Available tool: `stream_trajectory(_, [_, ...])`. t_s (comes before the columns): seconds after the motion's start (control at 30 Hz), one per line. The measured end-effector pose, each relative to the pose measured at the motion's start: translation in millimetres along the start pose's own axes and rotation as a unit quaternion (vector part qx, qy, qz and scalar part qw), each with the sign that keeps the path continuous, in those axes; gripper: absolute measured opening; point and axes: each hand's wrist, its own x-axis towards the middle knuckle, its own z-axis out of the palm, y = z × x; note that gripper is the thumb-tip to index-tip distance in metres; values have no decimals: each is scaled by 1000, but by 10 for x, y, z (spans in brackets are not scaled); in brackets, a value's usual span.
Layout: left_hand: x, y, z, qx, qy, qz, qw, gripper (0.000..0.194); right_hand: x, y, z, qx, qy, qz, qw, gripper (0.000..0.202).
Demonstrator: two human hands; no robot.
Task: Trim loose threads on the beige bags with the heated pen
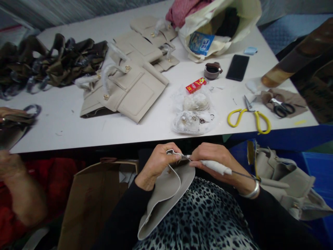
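Observation:
A beige leather-like handbag point(169, 194) lies tilted across my lap, its mouth gaping toward the lower left. My left hand point(162, 159) pinches the bag's upper edge between thumb and fingers. Close beside it, my right hand point(213, 159) is closed around a thin metal tool wrapped in white point(215, 167). A dark rod runs back from the wrapping past my wrist. The tool's front end meets the bag's edge between my two hands; its exact tip is too small to make out.
Beige handbags point(135, 92) and dark brown bags point(70, 59) lie on the white table point(78, 133). Yellow-handled scissors point(249, 114), black-handled scissors point(282, 107), a phone point(237, 67) and a bottle point(293, 59) sit right. Another person's arm point(23, 187) is at left; a cardboard box point(96, 205) stands below.

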Motion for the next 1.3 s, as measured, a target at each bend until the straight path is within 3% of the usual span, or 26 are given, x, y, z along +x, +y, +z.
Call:
stream_trajectory(0.2, [-23, -22, 43, -31, -5, -2, 1000, 7, -119, -187, 44, -228, -77, -95, 966, 19])
stream_trajectory(0.27, [-38, -27, 59, -25, 2, -2, 1000, 10, -158, -232, 73, -256, -76, -122, 956, 18])
stream_trajectory(0.37, [-76, -21, 75, -8, 11, 3, 1000, 13, -229, -261, 69, -191, 28, -136, 972, 8])
stream_trajectory(0.47, [-138, 0, 81, 22, 52, 23, 998, 15, -306, -290, 57, 2, 152, -97, 984, 15])
stream_trajectory(0.53, [-189, 13, 84, 64, 89, 43, 993, 14, -350, -314, 91, 106, 226, -40, 968, 16])
stream_trajectory(0.67, [-290, 5, 108, 114, 125, 47, 984, 17, -391, -335, 255, 189, 346, 61, 917, 20])
stream_trajectory(0.8, [-377, -14, 139, 122, 168, 48, 977, 19, -379, -349, 396, 228, 371, 85, 896, 28])
stream_trajectory(0.93, [-467, 18, 123, 127, 229, 104, 960, 14, -365, -432, 445, 226, 377, 98, 893, 26])
stream_trajectory(1.13, [-570, 15, -107, 120, 336, 192, 914, 10, -376, -573, 479, 192, 387, 110, 895, 23])
stream_trajectory(1.3, [-628, -15, -255, 113, 388, 207, 891, 8, -381, -615, 563, 180, 382, 142, 895, 23])
